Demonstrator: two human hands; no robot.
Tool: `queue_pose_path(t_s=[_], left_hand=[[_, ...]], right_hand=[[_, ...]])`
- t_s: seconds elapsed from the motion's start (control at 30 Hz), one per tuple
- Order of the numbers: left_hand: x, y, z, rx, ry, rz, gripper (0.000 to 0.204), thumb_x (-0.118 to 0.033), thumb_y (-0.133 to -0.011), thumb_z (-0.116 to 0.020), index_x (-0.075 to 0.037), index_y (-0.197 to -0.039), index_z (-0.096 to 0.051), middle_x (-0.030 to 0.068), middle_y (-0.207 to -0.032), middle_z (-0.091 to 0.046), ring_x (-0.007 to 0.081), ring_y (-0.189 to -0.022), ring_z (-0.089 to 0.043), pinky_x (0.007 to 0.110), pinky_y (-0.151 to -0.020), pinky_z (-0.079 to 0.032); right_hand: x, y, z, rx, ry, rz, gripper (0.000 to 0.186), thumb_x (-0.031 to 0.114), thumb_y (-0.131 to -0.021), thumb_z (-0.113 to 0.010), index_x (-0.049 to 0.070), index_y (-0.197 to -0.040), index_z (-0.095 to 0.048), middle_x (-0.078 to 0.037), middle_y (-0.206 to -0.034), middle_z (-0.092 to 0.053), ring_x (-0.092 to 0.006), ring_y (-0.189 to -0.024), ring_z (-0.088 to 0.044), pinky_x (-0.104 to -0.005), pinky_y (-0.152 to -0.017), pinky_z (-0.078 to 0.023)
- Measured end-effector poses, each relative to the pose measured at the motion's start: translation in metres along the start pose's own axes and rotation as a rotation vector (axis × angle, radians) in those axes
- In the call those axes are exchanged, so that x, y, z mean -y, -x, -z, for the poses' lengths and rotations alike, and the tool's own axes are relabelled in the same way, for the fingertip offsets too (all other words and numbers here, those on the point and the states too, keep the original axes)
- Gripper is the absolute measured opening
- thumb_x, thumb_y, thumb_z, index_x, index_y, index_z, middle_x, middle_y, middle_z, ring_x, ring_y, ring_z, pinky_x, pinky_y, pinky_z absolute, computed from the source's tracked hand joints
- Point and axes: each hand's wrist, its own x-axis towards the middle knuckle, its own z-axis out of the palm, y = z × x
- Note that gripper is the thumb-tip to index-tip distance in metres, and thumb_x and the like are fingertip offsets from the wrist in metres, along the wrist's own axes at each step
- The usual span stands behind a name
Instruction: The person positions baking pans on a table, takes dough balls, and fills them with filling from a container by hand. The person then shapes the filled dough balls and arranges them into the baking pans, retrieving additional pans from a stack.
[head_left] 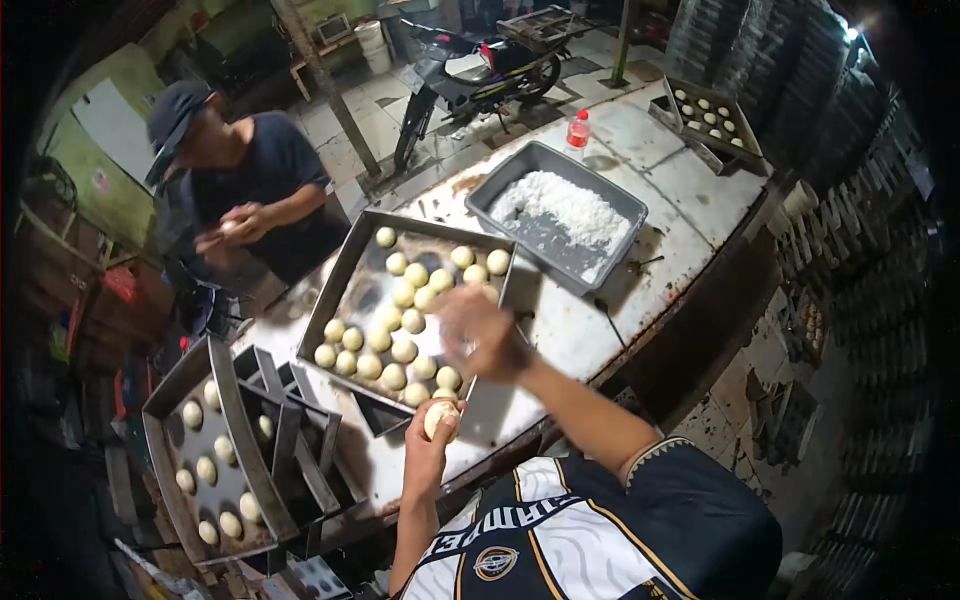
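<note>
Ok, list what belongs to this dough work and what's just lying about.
Belongs to the work:
- dough ball in the left hand
- metal tray of dough balls
- grey tub of white powder, probably

Just lying about:
- red-capped plastic bottle
- parked motorcycle
- white bucket

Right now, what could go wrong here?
The right hand, blurred over the crowded tray, might nudge or dent the dough balls. Several sit against one another, so they could stick together. The ball in the left hand might drop, perhaps onto those near the tray's edge.
</note>
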Motion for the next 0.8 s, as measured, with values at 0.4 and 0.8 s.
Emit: queue_pose_path(t_s=[0.4,0.8], left_hand=[[0.010,-0.057,-0.093,-0.303,0.068,0.048,0.031,-0.014,-0.107,-0.068,-0.002,-0.134,-0.060,0.0127,-0.119,-0.075,0.0176,-0.103,-0.072,0.032,-0.095,-0.057],[0.041,-0.043,-0.097,-0.568,0.177,0.104,0.029,-0.011,-0.107,-0.066,-0.001,-0.134,-0.059,0.0119,-0.115,-0.074,0.0177,-0.100,-0.071,0.032,-0.092,-0.057]], right_hand=[[-0.438,0.013,0.104,0.513,0.575,-0.429,0.044,0.000,-0.089,-0.059,-0.004,-0.132,-0.065,-0.030,-0.140,-0.062,-0.0468,-0.128,-0.061,-0.0495,-0.114,-0.050],[-0.451,0.026,0.105,0.740,0.483,-0.426,0.025,0.000,-0.088,-0.060,-0.004,-0.110,-0.072,-0.026,-0.114,-0.070,-0.0452,-0.114,-0.065,-0.0513,-0.101,-0.055]])
